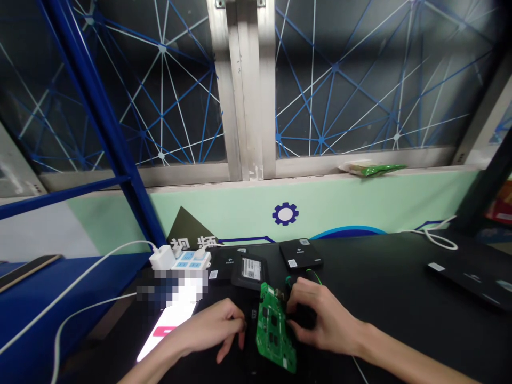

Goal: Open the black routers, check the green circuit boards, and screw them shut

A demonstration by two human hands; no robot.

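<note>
A green circuit board [274, 329] stands tilted on the black table [380, 277], between my two hands. My right hand [318, 317] curls against the board's right edge, fingers closed around a dark part behind it that I cannot make out. A thin green wire [316, 276] loops just above that hand. My left hand [214, 328] rests on the table left of the board, fingers bent, tips touching a small black piece [251, 314] beside the board.
Several flat black device boxes [300, 252] lie behind the board. A white power strip [190, 261] with a charger [162, 257] and white cables sits at the left. A lit phone screen [168, 320] lies under my left wrist. Another black device [472, 277] lies far right.
</note>
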